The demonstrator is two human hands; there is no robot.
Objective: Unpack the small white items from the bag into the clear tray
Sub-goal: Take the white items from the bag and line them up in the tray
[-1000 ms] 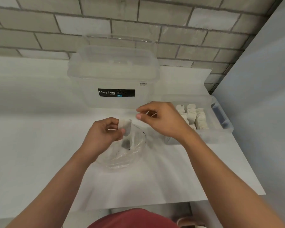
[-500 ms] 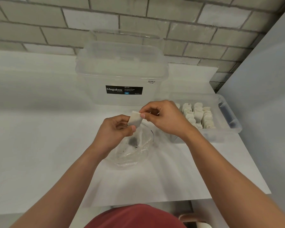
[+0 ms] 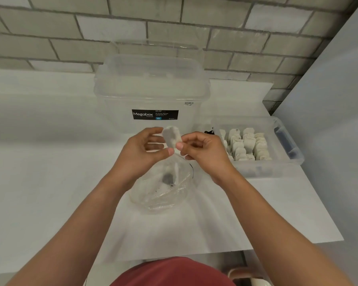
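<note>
A small white item (image 3: 171,137), like a tea bag, is held up between both hands above the clear plastic bag (image 3: 163,188). My left hand (image 3: 142,151) pinches its lower left edge with thumb and fingers. My right hand (image 3: 203,150) pinches its lower right corner. The bag lies crumpled on the white table and shows a dark speck and a pale strip inside. To the right stands the clear tray (image 3: 285,168), with several white items (image 3: 246,144) packed upright in rows.
A large clear lidded Megabox storage box (image 3: 151,93) stands just behind my hands against the brick wall. A grey wall panel (image 3: 339,120) closes off the right side. The table's front edge (image 3: 277,247) runs close to my body.
The white item has risen higher above the bag. My right hand has closed in and taken hold of it alongside my left hand.
</note>
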